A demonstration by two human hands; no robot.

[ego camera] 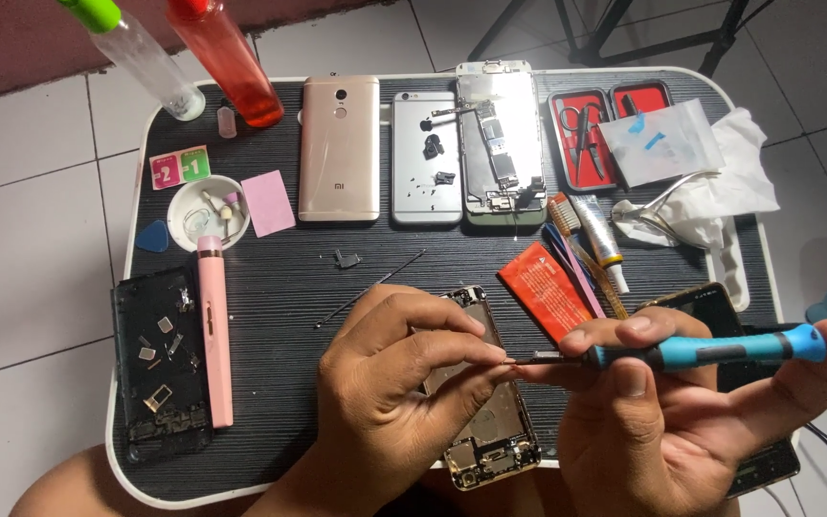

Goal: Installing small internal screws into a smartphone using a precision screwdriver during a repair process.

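My right hand [681,412] holds a blue-handled screwdriver [710,350] level, tip pointing left. My left hand [394,383] pinches the screwdriver's metal tip between thumb and fingers; whether a small part sits there I cannot tell. Both hands hover over an opened phone body [485,450] with bare metal insides, lying near the table's front edge. Most of that phone is hidden under my hands.
On the dark ribbed table [279,287]: a gold phone [339,148], a silver phone back [427,158], an opened phone with circuit board [500,144], a red tool case [586,134], a pink pen-shaped tool [213,330], a black phone frame [160,364], a white dish [205,213], two bottles, an orange battery [543,292].
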